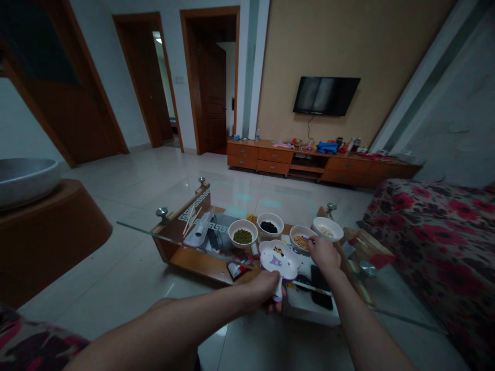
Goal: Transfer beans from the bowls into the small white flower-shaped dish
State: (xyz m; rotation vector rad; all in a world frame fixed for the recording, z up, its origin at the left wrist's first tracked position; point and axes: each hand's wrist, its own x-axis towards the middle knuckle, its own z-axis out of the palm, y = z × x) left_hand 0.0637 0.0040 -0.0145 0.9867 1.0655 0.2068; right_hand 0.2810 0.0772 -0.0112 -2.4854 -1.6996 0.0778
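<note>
My left hand (266, 291) is closed around the handle of a white, purple-trimmed dish (288, 265) with a cartoon print. A few pale and dark beans (278, 251) lie in this dish. My right hand (324, 252) is pinched over a white bowl (293, 231) of tan soybeans (300, 242). A bit of something purple shows at its fingertips; the rest is hidden. Around them on the glass table stand a bowl of green mung beans (243, 236), a bowl of black beans (268, 226) and a bowl with pale pieces (327, 232).
Wooden chopsticks (192, 221) lie at the left of the glass table (143, 229). On the shelf beneath are a red packet (237, 269) and a white box (309, 309). A flowered sofa (436, 232) stands right, a basin (27, 178) on a stand left.
</note>
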